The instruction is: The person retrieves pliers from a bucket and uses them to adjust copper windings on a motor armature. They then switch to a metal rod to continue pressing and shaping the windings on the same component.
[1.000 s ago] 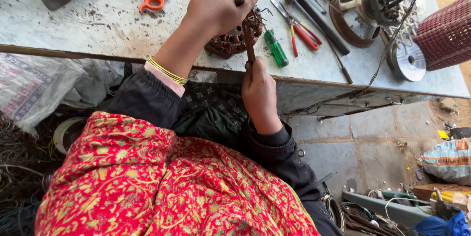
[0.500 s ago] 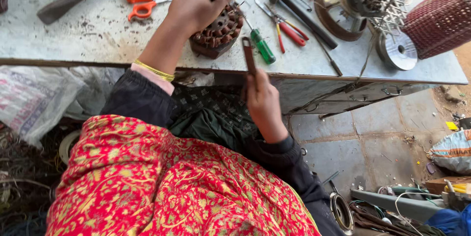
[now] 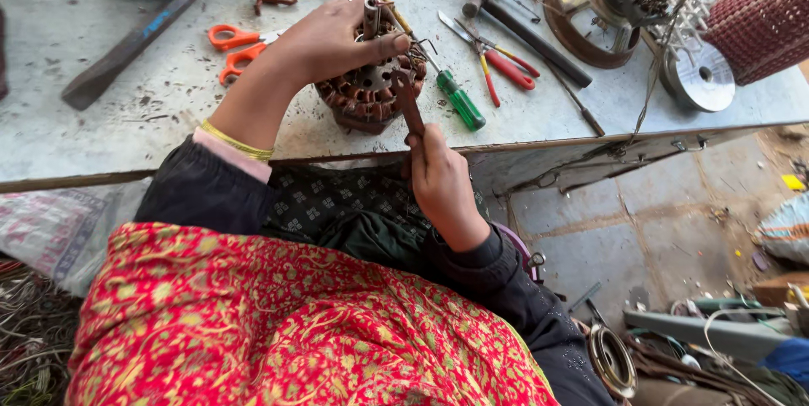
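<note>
At the workbench edge: a motor stator (image 3: 368, 94) with copper-brown windings is stood on the grey, scratched bench top (image 3: 168, 111), close to the near rim.
Left hand (image 3: 333, 35): laid over the top of the stator from the far side, fingers curled down around it, thumb stretched along the right rim; the stator is gripped and steadied.
Left wrist: a thin yellow bangle (image 3: 236, 143) is worn over a pink cuff and dark sleeve.
Right hand (image 3: 438, 178): closed in a fist just below the bench edge, clamped round the lower end of a flat rusty metal tool (image 3: 410, 107).
Tool position: held nearly upright, its upper tip set against the right side of the stator windings.
Shaft: a short grey metal pin (image 3: 371, 14) is seen rising above the stator, between the left fingers.
Beside the stator, right: a green-handled screwdriver (image 3: 459, 98) is laid just beside it, then red-handled pliers (image 3: 497, 60) a little further off.
Beside the stator, left: orange-handled scissors (image 3: 240, 48) are laid near the left forearm, and a long dark hammer (image 3: 139, 35) lies well apart, slanting towards the far corner.
Far right of bench: a round metal motor housing (image 3: 607, 10), a silver disc (image 3: 699, 77) and a maroon woven basket (image 3: 763, 14) are gathered.
Lap: covered by a red cloth with a yellow pattern (image 3: 278, 330).
</note>
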